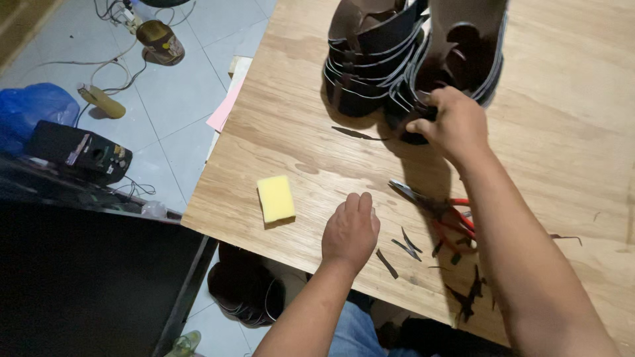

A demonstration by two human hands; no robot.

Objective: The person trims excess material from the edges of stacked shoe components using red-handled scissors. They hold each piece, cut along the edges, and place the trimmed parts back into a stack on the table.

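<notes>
My right hand (pixel 453 122) reaches to the far side of the wooden table (pixel 569 145) and grips the lower edge of a stack of dark leather shoe uppers (pixel 456 59). A second stack of uppers (pixel 367 66) stands just left of it. My left hand (pixel 350 230) rests palm down on the table near the front edge, fingers together, holding nothing. Red-handled pliers (pixel 443 215) lie between my arms, partly hidden by my right forearm. Thin dark leather scraps (pixel 407 246) are scattered around them.
A yellow sponge (pixel 276 198) lies on the table left of my left hand. On the tiled floor to the left are cables, a brown jar (pixel 160 41), a blue bag (pixel 33 106) and a black device (pixel 79 152). More dark pieces sit under the table (pixel 245 287).
</notes>
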